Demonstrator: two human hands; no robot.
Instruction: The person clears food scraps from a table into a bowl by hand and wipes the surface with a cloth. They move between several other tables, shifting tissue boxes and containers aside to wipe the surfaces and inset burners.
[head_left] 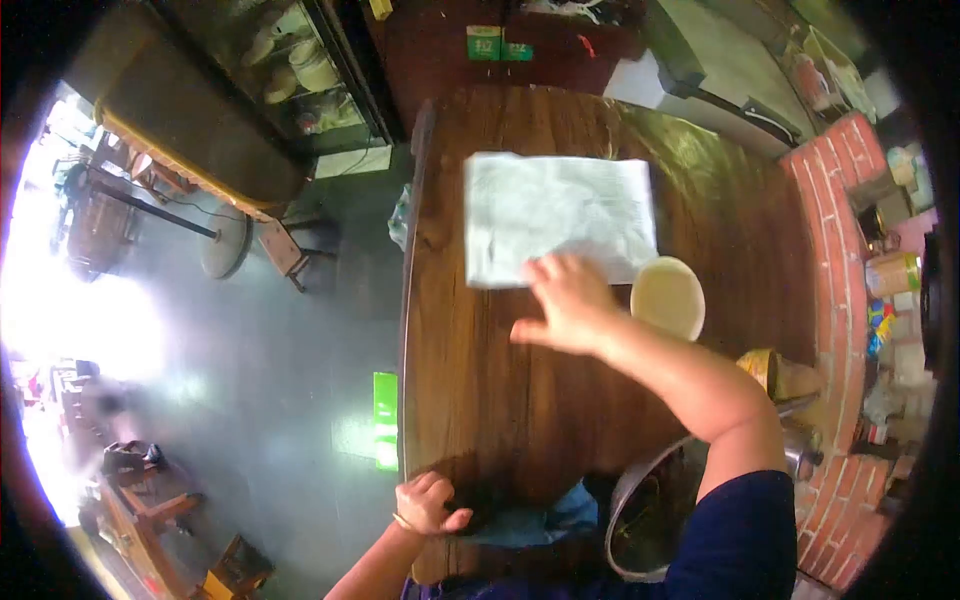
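Note:
A white, slightly wrinkled rectangular sheet that looks like cloth (560,205) lies flat on the dark wooden table (500,380). My right hand (572,305) reaches across the table, its fingertips at the sheet's near edge and its thumb spread to the left. Just right of that hand is a pale cream bowl (668,290), partly behind the wrist. At the table's left edge rests my left hand (430,503), fingers curled and thumb pointing right, with a bangle on the wrist. A blue cloth (560,518) lies to the right of it, close to my body.
A large round rim (620,505) shows beside my right elbow. A yellowish container (762,370) stands by the low brick edge (835,250) along the right. On the floor at left are a fan base (226,247) and a small wooden stool (283,250).

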